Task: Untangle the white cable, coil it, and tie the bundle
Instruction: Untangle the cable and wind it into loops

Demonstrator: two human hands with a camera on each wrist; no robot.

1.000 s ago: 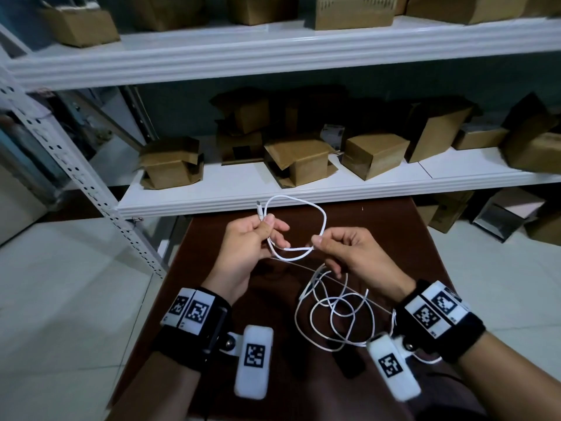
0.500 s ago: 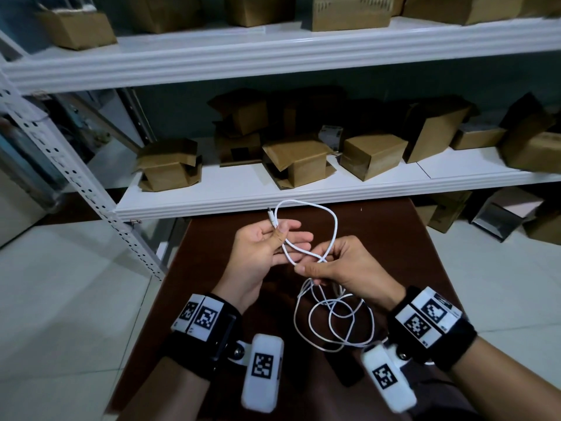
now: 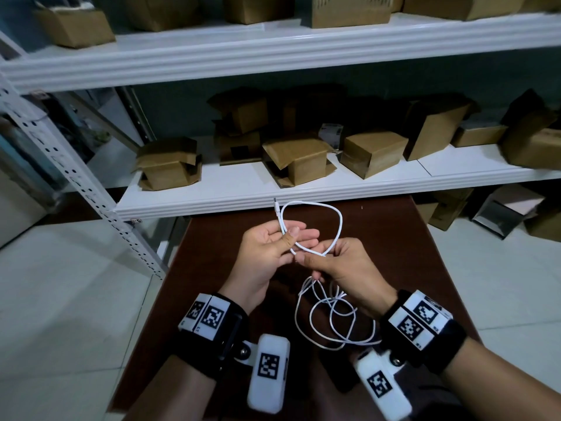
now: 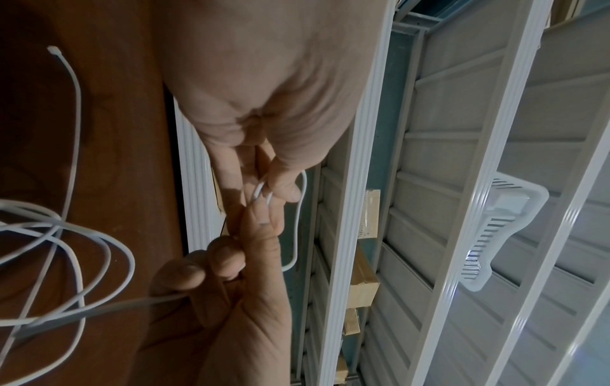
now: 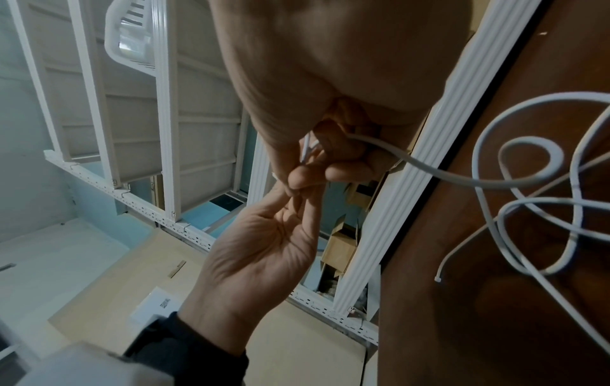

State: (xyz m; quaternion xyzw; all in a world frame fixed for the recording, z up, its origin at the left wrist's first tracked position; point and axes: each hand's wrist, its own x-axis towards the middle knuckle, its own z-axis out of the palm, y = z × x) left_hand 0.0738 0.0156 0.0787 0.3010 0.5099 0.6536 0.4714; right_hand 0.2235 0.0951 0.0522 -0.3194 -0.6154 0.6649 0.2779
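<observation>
The white cable (image 3: 315,203) arches in a loop above both hands, and its plug end (image 3: 275,203) sticks up past the left fingers. My left hand (image 3: 299,238) pins the cable under its thumb against nearly straight fingers. My right hand (image 3: 309,258) pinches the same cable just beside the left fingertips. The left wrist view shows the cable (image 4: 262,192) doubled between left thumb and fingers, with the right forefinger touching there. In the right wrist view the cable (image 5: 429,169) runs out of my curled right fingers. The rest lies in loose tangled loops (image 3: 334,317) on the table.
The hands hover over a dark brown table (image 3: 394,238). A white metal shelf (image 3: 212,202) abuts its far edge, holding several cardboard boxes (image 3: 297,159). More boxes sit on the floor at right (image 3: 510,214). Pale tiled floor lies to the left.
The right hand has moved left until it meets the left fingertips. The loop between the hands has drawn up taller and narrower. Both hands have risen slightly toward the shelf.
</observation>
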